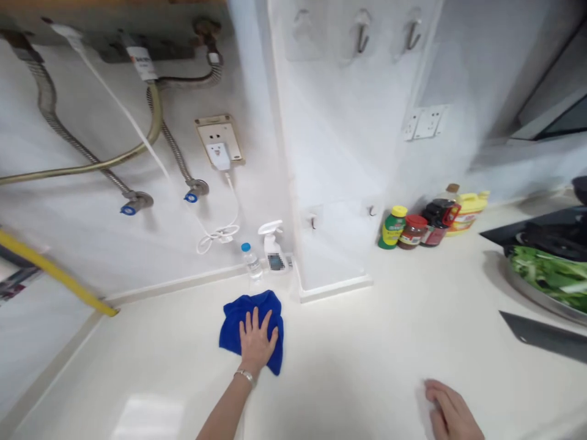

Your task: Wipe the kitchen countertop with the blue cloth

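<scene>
My left hand (257, 342) lies flat with fingers spread on a blue cloth (238, 315), pressing it onto the white countertop (358, 354) near the back wall. A bracelet sits on that wrist. My right hand (452, 412) rests palm down on the bare countertop at the lower right, holding nothing. Just behind the cloth stand a small clear bottle with a blue cap (251, 261) and a white spray bottle (274, 247).
Several sauce jars and bottles (426, 223) stand against the wall at the right. A metal bowl of green vegetables (548, 275) and a dark knife blade (541, 333) lie far right. Hoses, valves and a plugged socket (220, 143) cover the back wall.
</scene>
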`<state>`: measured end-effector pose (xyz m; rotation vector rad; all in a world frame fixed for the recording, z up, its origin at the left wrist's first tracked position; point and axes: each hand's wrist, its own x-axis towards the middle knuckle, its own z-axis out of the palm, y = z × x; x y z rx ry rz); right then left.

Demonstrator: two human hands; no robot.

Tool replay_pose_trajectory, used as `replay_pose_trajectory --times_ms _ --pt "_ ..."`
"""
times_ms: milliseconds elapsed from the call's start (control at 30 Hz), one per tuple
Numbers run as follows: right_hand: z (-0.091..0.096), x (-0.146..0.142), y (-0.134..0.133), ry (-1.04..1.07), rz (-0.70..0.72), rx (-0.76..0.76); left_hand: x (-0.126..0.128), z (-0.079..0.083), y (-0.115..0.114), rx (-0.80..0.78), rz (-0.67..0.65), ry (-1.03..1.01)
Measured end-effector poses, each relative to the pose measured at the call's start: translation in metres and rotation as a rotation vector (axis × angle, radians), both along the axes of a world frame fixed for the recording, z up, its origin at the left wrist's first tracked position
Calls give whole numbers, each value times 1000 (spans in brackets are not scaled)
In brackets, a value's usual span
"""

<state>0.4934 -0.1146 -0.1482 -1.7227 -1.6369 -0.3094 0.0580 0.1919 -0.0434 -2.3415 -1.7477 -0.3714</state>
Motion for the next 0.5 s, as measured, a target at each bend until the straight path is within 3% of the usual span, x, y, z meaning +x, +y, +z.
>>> replay_pose_trajectory --times_ms 333,500 --pt "44 -26 3 136 -48 -83 92 -4 -73 -90 -205 -68" --pt "54 -27 5 153 -53 -136 141 -7 -129 -149 -369 -154"
